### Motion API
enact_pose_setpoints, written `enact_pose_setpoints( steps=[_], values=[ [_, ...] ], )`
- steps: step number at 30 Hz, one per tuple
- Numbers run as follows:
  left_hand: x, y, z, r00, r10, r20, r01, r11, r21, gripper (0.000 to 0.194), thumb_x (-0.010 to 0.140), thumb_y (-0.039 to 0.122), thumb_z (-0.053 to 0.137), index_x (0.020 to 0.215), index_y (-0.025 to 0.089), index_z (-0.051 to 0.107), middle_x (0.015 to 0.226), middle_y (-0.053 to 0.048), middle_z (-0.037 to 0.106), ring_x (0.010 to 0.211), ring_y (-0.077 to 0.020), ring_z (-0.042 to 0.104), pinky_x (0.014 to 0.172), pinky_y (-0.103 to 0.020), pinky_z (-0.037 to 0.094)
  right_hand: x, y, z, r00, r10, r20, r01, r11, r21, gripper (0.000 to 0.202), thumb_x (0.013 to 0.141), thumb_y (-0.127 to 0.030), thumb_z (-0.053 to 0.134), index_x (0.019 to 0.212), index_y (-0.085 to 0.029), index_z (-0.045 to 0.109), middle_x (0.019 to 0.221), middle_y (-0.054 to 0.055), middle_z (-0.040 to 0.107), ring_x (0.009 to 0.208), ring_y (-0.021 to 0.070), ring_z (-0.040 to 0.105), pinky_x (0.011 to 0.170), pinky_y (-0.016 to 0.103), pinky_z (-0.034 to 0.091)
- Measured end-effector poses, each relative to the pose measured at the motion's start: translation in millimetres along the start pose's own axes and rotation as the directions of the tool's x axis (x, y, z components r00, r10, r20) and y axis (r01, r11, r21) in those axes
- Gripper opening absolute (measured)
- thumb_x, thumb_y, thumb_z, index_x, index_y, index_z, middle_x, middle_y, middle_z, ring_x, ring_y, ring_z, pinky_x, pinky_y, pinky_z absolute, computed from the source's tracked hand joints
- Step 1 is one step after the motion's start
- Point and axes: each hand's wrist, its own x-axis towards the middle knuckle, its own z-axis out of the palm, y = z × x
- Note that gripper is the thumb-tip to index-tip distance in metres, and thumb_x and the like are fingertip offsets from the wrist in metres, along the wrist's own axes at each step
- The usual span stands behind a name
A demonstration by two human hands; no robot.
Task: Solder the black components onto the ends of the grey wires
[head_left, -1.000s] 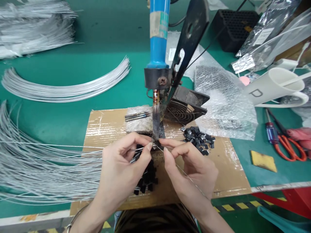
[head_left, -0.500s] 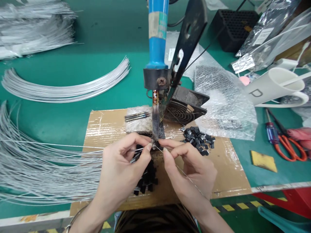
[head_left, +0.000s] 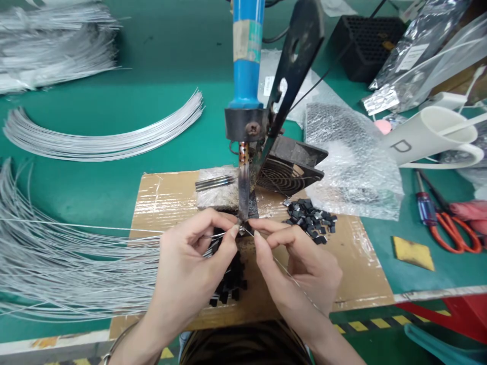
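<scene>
A blue-handled soldering iron (head_left: 248, 76) hangs tip-down in a black metal bracket (head_left: 294, 61). Just under its tip (head_left: 244, 200), my left hand (head_left: 194, 261) pinches a thin grey wire (head_left: 129, 228) between thumb and forefinger; a small part at the wire's end is mostly covered by the fingertips. My right hand (head_left: 300, 263) is closed on a thin strand of solder wire (head_left: 283, 267), whose end reaches the iron's tip. Below my left fingers lie grey wires with black ends (head_left: 233, 276). Small black connector pieces (head_left: 310, 218) are heaped beyond my right hand.
Cardboard (head_left: 353, 263) covers the work spot on the green table. A small fan (head_left: 291, 170) stands behind the iron, near a pad (head_left: 216, 195) with metal rods. Wire bundles (head_left: 102, 144) spread leftward. Bubble wrap (head_left: 353, 162), a mug (head_left: 426, 137) and scissors (head_left: 456, 230) are rightward.
Both hands stay at the iron's tip with the same holds. My right thumb and the solder wire have shifted very slightly; a shiny spot shows at the tip.
</scene>
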Motion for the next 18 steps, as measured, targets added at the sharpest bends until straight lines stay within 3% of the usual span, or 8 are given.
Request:
enact_pose_setpoints(
  steps=[8,13,18],
  values=[
    [0.8,1.8,0.6,1.000,-0.020,0.007,0.020,1.000,-0.007,0.013,0.084,0.010,0.071,0.076,0.021,0.072,0.080,0.004,0.077,0.072,-0.0086,0.071,0.067,-0.013,0.056,-0.6,-0.5,-0.9,1.000,-0.010,0.015,0.010,1.000,-0.008,0.022,0.089,-0.003,0.072,0.085,-0.023,0.066,0.111,0.000,0.082,0.100,0.0162,0.079,0.091,0.027,0.060],
    [0.6,0.9,1.0,1.000,-0.022,0.018,0.022,1.000,0.001,0.013,0.084,0.010,0.070,0.076,0.021,0.072,0.079,0.003,0.077,0.071,-0.0088,0.070,0.064,-0.014,0.054,-0.6,0.1,-0.1,0.999,-0.044,-0.004,0.043,0.997,-0.059,0.022,0.087,-0.002,0.073,0.085,-0.023,0.066,0.108,-0.001,0.082,0.092,0.0137,0.080,0.082,0.023,0.060],
    [-0.6,-0.5,-0.4,1.000,-0.020,0.011,0.020,0.999,0.035,0.012,0.086,0.013,0.071,0.077,0.022,0.072,0.082,0.002,0.077,0.077,-0.0108,0.072,0.069,-0.016,0.055,-1.6,0.6,0.0,0.999,-0.047,0.001,0.047,0.998,-0.046,0.022,0.087,-0.002,0.073,0.086,-0.023,0.067,0.109,0.000,0.082,0.096,0.0159,0.080,0.090,0.027,0.061]
  ],
)
